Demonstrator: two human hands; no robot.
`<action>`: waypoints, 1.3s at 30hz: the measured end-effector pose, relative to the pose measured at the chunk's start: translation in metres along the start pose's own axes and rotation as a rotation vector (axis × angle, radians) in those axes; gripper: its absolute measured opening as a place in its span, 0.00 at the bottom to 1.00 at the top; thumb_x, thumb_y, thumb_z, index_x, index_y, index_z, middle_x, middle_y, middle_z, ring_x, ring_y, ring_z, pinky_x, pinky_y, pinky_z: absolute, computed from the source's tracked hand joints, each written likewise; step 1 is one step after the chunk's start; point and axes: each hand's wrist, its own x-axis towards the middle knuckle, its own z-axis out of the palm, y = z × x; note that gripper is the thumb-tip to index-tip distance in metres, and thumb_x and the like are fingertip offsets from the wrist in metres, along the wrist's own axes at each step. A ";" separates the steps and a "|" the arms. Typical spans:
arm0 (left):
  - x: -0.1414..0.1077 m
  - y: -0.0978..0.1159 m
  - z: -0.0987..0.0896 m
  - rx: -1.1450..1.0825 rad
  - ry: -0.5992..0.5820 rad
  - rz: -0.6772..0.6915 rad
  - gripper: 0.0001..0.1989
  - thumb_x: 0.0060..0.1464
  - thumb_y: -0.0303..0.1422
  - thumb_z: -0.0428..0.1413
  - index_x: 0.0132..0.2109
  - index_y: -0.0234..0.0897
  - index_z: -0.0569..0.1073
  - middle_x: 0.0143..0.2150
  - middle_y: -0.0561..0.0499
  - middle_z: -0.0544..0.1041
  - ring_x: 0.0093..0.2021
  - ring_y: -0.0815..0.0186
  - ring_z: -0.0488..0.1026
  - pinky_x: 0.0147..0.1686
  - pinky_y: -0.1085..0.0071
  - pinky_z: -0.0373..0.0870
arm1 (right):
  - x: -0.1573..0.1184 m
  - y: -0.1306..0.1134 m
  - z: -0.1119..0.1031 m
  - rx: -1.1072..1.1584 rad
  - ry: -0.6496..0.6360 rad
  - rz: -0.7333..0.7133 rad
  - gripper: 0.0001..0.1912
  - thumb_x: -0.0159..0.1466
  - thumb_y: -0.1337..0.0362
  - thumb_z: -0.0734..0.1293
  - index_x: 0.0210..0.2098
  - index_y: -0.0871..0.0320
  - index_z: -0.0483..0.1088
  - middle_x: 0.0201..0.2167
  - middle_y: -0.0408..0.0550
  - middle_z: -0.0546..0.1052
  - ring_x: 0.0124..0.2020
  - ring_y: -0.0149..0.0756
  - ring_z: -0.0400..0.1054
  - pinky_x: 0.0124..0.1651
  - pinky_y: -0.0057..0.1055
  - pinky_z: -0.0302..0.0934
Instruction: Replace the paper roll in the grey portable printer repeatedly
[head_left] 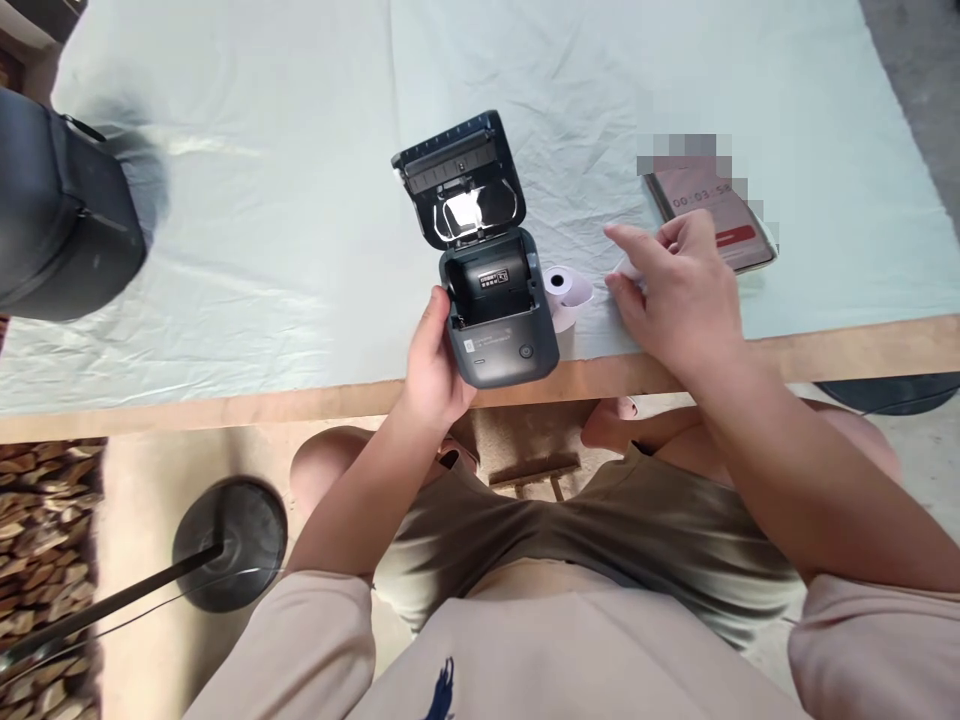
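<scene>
A small dark label printer (502,350) is held at its lower left side by my left hand (435,360), above the table's front edge. Its lid (469,190) stands raised, and the compartment inside shows a small printed sticker. Just right of the printer is a white paper roll (559,285) with a loose curled end, partly hidden behind the printer. My right hand (675,285) is further right, thumb and index finger apart, with a small white thing (626,268) between them that I cannot make out. Beyond this hand lies a phone (724,215) showing a timer.
The table (262,200) has a pale cloth and a wooden front edge. A dark rounded case (67,205) stands at the far left. Below are a round black stand base (229,545), a pole, a cable and stacked firewood (49,560).
</scene>
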 end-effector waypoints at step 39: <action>-0.002 -0.002 -0.009 0.190 -0.229 0.071 0.27 0.49 0.44 0.77 0.52 0.42 0.79 0.43 0.51 0.86 0.41 0.60 0.86 0.36 0.70 0.82 | 0.019 -0.076 -0.036 0.587 0.149 -0.201 0.16 0.75 0.49 0.60 0.54 0.49 0.68 0.57 0.54 0.77 0.60 0.47 0.74 0.56 0.46 0.72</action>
